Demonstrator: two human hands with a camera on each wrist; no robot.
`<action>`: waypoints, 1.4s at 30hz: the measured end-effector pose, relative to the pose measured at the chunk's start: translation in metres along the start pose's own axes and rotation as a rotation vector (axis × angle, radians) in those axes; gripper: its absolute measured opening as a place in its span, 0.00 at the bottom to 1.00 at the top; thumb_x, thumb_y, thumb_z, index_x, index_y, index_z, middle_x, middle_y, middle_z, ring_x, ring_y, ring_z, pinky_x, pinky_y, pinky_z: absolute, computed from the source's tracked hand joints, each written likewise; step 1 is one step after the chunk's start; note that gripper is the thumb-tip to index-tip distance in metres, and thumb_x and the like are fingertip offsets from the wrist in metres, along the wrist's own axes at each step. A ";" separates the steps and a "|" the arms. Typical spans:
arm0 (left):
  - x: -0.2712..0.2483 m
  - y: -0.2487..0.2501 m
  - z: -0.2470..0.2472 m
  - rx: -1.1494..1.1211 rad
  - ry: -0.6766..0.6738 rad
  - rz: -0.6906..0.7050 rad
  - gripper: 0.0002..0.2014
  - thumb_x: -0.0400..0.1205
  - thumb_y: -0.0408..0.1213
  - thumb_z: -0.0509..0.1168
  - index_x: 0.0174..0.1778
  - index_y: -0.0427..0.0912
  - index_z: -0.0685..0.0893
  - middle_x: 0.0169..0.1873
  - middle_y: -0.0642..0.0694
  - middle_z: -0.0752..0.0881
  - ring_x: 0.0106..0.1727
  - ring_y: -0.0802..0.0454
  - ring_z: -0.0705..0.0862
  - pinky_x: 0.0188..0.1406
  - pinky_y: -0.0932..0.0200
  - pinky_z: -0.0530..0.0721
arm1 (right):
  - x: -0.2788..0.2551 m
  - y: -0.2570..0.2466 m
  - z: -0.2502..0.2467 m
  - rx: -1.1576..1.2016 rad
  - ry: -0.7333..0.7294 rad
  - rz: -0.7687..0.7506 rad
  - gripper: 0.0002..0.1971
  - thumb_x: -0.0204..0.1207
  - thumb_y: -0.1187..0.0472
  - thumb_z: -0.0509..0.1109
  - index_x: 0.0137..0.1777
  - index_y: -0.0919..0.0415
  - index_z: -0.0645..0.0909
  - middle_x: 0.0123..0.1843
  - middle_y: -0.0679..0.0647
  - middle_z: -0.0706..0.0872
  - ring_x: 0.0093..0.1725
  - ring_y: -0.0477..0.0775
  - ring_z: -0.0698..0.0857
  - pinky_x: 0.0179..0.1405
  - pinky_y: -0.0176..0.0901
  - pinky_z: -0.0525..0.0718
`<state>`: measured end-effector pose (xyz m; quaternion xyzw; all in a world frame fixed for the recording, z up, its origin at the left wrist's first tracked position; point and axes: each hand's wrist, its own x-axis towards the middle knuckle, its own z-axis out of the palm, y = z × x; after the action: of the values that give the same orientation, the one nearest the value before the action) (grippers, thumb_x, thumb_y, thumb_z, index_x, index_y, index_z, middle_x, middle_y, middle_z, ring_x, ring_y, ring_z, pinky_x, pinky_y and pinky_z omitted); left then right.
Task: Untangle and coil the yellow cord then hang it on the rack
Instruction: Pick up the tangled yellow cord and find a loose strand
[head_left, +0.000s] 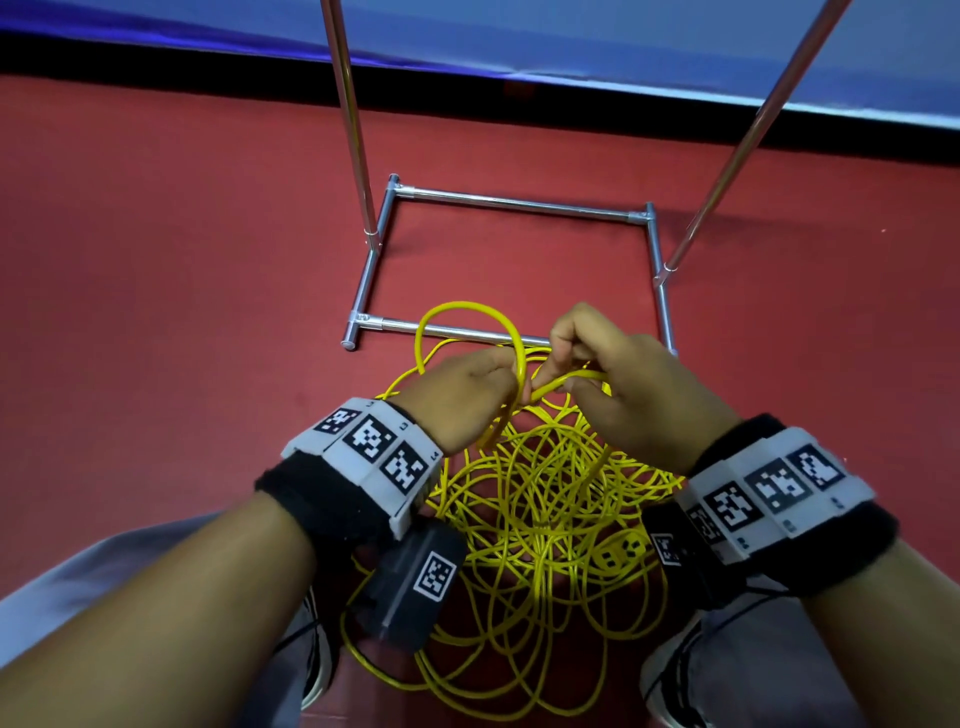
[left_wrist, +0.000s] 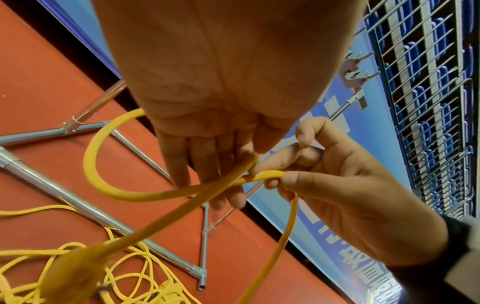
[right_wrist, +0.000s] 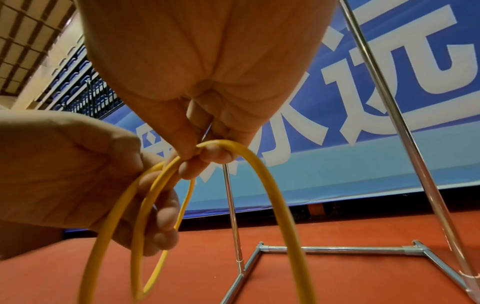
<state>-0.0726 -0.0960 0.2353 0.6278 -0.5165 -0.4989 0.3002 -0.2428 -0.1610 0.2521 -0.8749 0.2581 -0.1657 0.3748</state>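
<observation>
The yellow cord (head_left: 545, 493) lies in a tangled heap on the red floor between my feet, its yellow socket block (head_left: 621, 553) at the right side. My left hand (head_left: 467, 384) holds a raised loop (head_left: 457, 307) of it, fingers curled round the strands (right_wrist: 145, 205). Right beside it, my right hand (head_left: 597, 364) pinches the cord (right_wrist: 272, 195) between thumb and fingertips (left_wrist: 293, 176), and a strand hangs down from there. The metal rack (head_left: 519, 202) stands just beyond my hands; its near base bar (head_left: 395, 326) passes under the loop.
Two slanted rack uprights (head_left: 353, 130) (head_left: 737, 150) rise out of view at the top. A blue banner wall (head_left: 571, 31) with a black base strip runs behind. My shoes (head_left: 670, 675) (head_left: 317, 649) flank the heap. Open red floor (head_left: 156, 260) lies to the left.
</observation>
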 end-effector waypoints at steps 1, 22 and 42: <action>0.000 0.001 0.001 -0.009 -0.017 0.006 0.10 0.72 0.45 0.54 0.35 0.48 0.80 0.31 0.53 0.82 0.40 0.49 0.80 0.54 0.40 0.80 | 0.000 0.000 0.000 -0.005 0.004 -0.001 0.21 0.70 0.80 0.62 0.47 0.51 0.65 0.46 0.48 0.89 0.46 0.51 0.86 0.44 0.37 0.79; 0.004 -0.012 -0.017 0.009 0.057 -0.021 0.12 0.84 0.29 0.58 0.39 0.49 0.79 0.34 0.49 0.84 0.32 0.61 0.81 0.37 0.59 0.78 | -0.002 0.015 -0.007 0.150 0.094 0.212 0.06 0.82 0.63 0.63 0.47 0.52 0.79 0.34 0.46 0.76 0.34 0.41 0.75 0.40 0.35 0.78; -0.003 0.014 0.000 -0.056 -0.168 0.034 0.11 0.88 0.34 0.53 0.44 0.49 0.78 0.32 0.48 0.76 0.32 0.56 0.75 0.37 0.62 0.74 | 0.005 0.011 -0.006 0.007 0.081 0.132 0.06 0.76 0.56 0.68 0.49 0.54 0.84 0.38 0.45 0.87 0.35 0.42 0.81 0.37 0.34 0.76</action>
<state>-0.0776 -0.0973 0.2485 0.5662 -0.5363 -0.5591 0.2815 -0.2452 -0.1737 0.2486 -0.8472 0.3297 -0.1765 0.3773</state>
